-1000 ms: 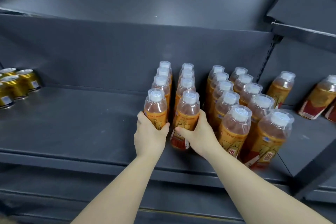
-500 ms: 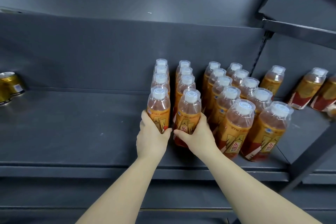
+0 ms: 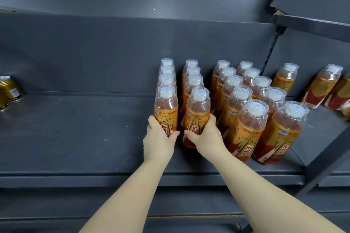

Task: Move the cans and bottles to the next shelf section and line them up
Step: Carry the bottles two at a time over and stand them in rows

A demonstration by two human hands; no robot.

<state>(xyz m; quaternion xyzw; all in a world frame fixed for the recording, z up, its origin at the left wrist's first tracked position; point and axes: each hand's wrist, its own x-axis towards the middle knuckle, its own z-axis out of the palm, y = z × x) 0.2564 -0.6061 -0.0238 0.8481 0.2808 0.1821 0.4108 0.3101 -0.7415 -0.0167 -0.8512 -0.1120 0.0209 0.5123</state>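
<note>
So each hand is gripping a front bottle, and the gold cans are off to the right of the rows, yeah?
No: the head view shows the gold cans left of the rows. The left hand and right hand each grip a front bottle.

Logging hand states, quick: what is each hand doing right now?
Left hand: closed around the front bottle of the leftmost row.
Right hand: closed around the front bottle of the second row.

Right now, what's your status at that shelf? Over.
Left hand grips left front bottle. Right hand grips right front bottle. Both upright. Neighbouring bottle rows close on right.
</note>
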